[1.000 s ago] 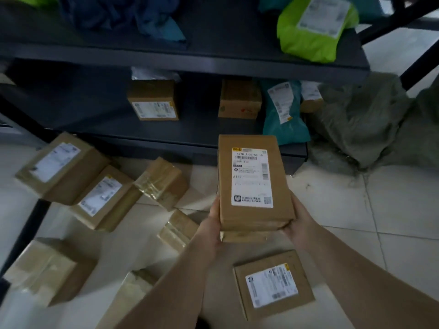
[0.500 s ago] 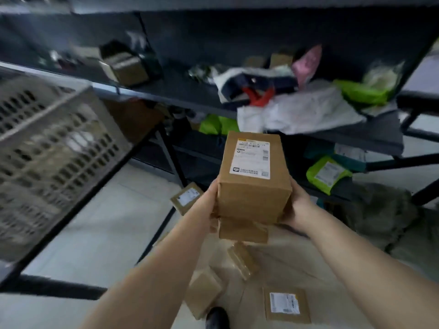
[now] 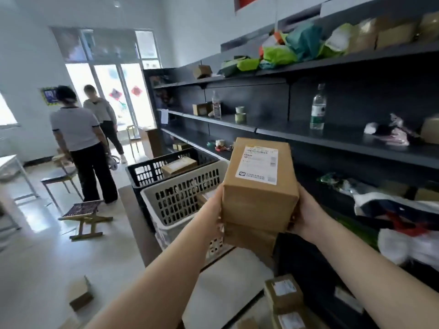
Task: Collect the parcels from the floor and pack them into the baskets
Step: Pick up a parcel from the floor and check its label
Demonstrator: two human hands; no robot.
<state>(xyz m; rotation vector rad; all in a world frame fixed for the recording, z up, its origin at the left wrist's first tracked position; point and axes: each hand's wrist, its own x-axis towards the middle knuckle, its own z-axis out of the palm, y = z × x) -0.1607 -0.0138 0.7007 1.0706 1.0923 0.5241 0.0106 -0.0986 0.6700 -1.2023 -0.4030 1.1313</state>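
Observation:
I hold a stack of two brown cardboard parcels at chest height: a large labelled parcel point(image 3: 260, 184) on top of a smaller parcel point(image 3: 249, 238). My left hand point(image 3: 217, 210) grips the stack's left side and my right hand point(image 3: 306, 212) grips its right side. Just beyond the stack stands a white slotted basket point(image 3: 183, 198), its inside mostly hidden. Behind it stands a black basket point(image 3: 147, 172) with a brown box point(image 3: 179, 165) inside. More parcels point(image 3: 283, 295) lie on the floor at lower right, and a small box point(image 3: 79, 294) at lower left.
Dark metal shelves point(image 3: 308, 136) run along the right, carrying bottles, tape rolls, bags and boxes. Two people point(image 3: 80, 143) stand at the left near a glass door. A folding stool point(image 3: 83, 213) and a chair point(image 3: 59, 176) stand on the tiled floor.
I have risen from the floor with the two stacked parcels, and my view has swung up and left from the low shelf to the room and the baskets. Both hands keep their grip.

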